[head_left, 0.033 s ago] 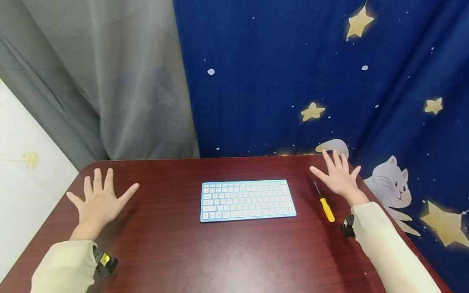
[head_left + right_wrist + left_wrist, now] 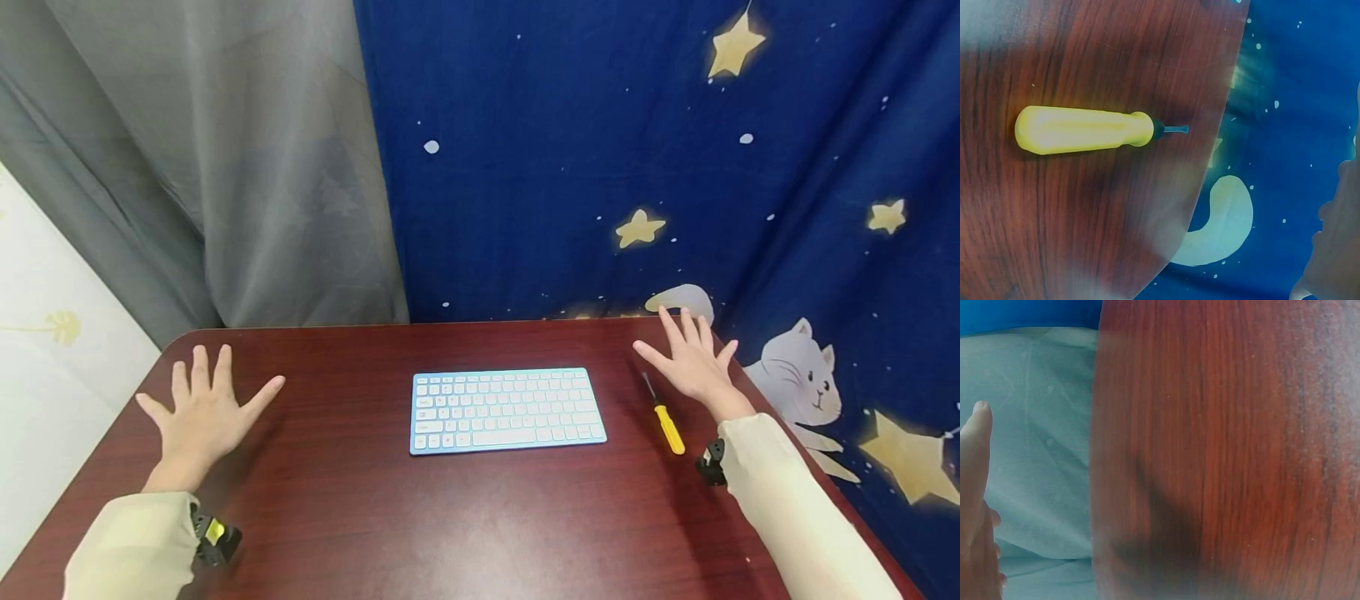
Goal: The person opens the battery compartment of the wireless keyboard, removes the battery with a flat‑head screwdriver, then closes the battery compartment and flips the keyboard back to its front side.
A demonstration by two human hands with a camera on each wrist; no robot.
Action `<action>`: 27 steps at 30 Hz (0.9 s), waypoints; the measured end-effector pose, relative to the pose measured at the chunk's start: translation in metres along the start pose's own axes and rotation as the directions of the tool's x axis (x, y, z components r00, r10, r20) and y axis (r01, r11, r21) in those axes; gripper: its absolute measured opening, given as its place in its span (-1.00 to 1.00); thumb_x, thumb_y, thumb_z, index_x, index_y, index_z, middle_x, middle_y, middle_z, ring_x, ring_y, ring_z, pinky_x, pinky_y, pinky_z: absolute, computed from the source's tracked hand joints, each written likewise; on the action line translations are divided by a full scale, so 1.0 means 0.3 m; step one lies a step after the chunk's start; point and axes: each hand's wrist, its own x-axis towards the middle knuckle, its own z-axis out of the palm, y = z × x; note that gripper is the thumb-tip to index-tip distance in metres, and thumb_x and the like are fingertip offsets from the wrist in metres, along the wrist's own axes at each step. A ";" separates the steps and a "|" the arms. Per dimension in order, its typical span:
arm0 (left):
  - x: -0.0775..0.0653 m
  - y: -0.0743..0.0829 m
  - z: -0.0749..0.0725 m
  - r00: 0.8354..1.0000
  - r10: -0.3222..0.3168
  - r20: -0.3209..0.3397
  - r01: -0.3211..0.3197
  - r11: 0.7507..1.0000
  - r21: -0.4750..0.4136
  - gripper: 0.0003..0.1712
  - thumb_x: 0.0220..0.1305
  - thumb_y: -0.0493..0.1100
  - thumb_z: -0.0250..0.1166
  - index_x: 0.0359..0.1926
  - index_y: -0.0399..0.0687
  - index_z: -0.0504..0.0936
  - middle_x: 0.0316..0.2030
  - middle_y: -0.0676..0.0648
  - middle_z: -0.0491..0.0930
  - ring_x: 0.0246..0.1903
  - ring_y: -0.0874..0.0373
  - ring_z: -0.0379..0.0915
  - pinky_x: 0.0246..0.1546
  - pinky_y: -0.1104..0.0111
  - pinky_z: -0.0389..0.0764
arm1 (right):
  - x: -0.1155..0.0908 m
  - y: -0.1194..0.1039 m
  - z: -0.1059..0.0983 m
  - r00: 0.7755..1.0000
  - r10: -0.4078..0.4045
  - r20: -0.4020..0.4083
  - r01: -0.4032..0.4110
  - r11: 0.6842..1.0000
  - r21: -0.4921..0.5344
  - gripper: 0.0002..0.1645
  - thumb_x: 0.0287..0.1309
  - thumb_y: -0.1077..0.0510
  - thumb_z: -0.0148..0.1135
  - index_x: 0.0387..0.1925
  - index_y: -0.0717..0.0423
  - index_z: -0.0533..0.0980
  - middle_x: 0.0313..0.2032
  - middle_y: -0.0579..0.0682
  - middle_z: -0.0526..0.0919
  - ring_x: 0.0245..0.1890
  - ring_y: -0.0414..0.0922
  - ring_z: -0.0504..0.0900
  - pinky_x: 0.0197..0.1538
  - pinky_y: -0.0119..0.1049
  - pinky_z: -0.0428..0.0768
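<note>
Desk (image 2: pixel 337 508), dark red wood grain, seen from the head.
- Left hand (image 2: pixel 201 421): out by the left edge, toward the rounded far left corner. Fingers straight and fanned wide, thumb well out, nothing in hold. Seems raised off the wood; in the left wrist view a shadow lies on the desk, apart from the thumb.
- Right hand (image 2: pixel 697 362): over the far right corner, fingers likewise spread and straight, nothing held. Screwdriver is the nearest thing to it; no contact visible.
- Keyboard (image 2: pixel 507 411): flat, between the hands, nearer the right one. Long sides run nearly along the far edge, space bar side toward the near edge; probably set so to face the person and read upright.
- Screwdriver (image 2: pixel 663 421): lies between keyboard and right edge, yellow handle toward the near edge, blade aimed at the far edge. Handle end likely turned nearer the body for an easy right-hand pick-up.
- Hands wide of both objects; my reading: held so to leave everything in plain sight.
- Wrist cameras: left (image 2: pixel 216 537), right (image 2: pixel 711 462), at the cuffs, presumably so each looks along its hand.
- Behind the far edge: grey curtain (image 2: pixel 288 167), blue curtain (image 2: pixel 525 167) with stars.
</note>
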 end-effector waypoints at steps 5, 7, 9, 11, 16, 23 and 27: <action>0.000 0.000 0.006 1.000 0.002 -0.002 -0.002 1.000 -0.004 0.11 0.17 0.47 -0.17 0.40 -0.23 -0.29 0.31 -0.49 -0.36 0.26 -0.40 -0.62 -0.14 -0.40 -0.62 | 0.002 -0.002 -0.001 1.000 -0.004 -0.007 0.004 1.000 -0.002 0.02 0.14 -0.47 -0.26 0.42 -0.02 -0.26 0.36 0.32 -0.35 0.31 0.28 -0.49 -0.07 0.41 -0.65; 0.001 -0.002 0.008 1.000 0.003 -0.002 -0.003 1.000 -0.003 0.11 0.17 0.47 -0.17 0.40 -0.23 -0.29 0.31 -0.49 -0.36 0.26 -0.40 -0.62 -0.13 -0.41 -0.62 | 0.000 -0.003 -0.002 1.000 -0.006 -0.002 0.006 1.000 0.000 0.02 0.15 -0.46 -0.26 0.42 -0.01 -0.25 0.36 0.32 -0.36 0.30 0.29 -0.49 -0.07 0.41 -0.65; 0.002 -0.004 0.009 1.000 0.005 -0.004 -0.005 1.000 -0.001 0.11 0.17 0.47 -0.17 0.40 -0.23 -0.29 0.31 -0.48 -0.36 0.26 -0.40 -0.62 -0.13 -0.41 -0.61 | -0.002 -0.005 -0.003 1.000 -0.006 0.007 0.006 1.000 0.002 0.02 0.15 -0.46 -0.26 0.42 -0.02 -0.27 0.36 0.32 -0.36 0.30 0.29 -0.50 -0.08 0.41 -0.65; 0.005 -0.003 0.009 1.000 0.010 -0.005 -0.011 1.000 -0.001 0.11 0.17 0.47 -0.16 0.40 -0.22 -0.30 0.32 -0.48 -0.36 0.26 -0.39 -0.63 -0.13 -0.41 -0.62 | -0.005 -0.007 -0.007 1.000 -0.006 0.013 0.006 1.000 0.005 0.02 0.15 -0.46 -0.25 0.42 -0.03 -0.28 0.36 0.31 -0.37 0.30 0.29 -0.50 -0.07 0.41 -0.65; 0.014 0.023 0.006 0.999 0.038 0.004 -0.038 0.998 -0.039 0.10 0.17 0.45 -0.14 0.40 -0.23 -0.30 0.31 -0.49 -0.35 0.26 -0.46 -0.50 -0.11 -0.43 -0.51 | -0.005 -0.017 -0.018 0.999 -0.030 0.043 0.028 0.999 0.045 0.01 0.17 -0.42 -0.20 0.42 0.01 -0.24 0.36 0.32 -0.34 0.31 0.31 -0.42 0.04 0.39 -0.56; 0.008 0.119 0.004 0.981 0.169 0.098 -0.123 0.926 -0.356 -0.20 0.30 0.16 0.04 0.25 -0.45 0.16 0.10 -0.52 0.26 0.04 -0.38 0.25 -0.08 -0.13 0.30 | 0.003 -0.033 0.006 0.988 -0.140 0.071 0.127 0.979 0.162 -0.09 0.20 -0.21 0.04 0.36 0.26 0.01 0.30 0.39 0.02 0.27 0.33 -0.02 0.16 0.29 0.02; 0.002 0.169 0.029 0.971 0.187 0.147 -0.076 0.830 -0.553 -0.43 0.32 0.00 0.08 0.13 -0.40 0.36 -0.11 -0.37 0.53 -0.15 -0.12 0.52 -0.22 0.16 0.51 | 0.002 -0.048 0.039 0.985 -0.169 0.038 0.155 0.959 0.238 -0.26 0.21 -0.08 0.11 0.26 0.29 0.21 0.12 0.33 0.37 0.10 0.23 0.37 0.07 0.12 0.34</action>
